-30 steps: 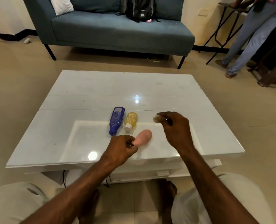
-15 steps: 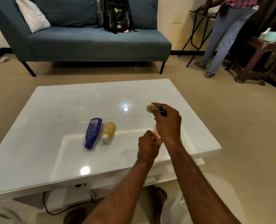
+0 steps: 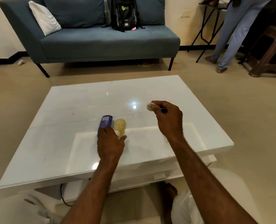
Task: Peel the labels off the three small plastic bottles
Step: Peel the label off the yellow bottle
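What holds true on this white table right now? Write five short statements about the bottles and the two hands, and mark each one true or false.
1. The blue bottle lies on its side on the table. True.
2. The yellow bottle stands upright. False: it lies flat beside the blue bottle.
3. The right hand pinches a small crumpled wad in its fingers. True.
4. The left hand rests on the sofa. False: it is over the near ends of the two bottles.
5. A backpack sits on the sofa behind the table. True.
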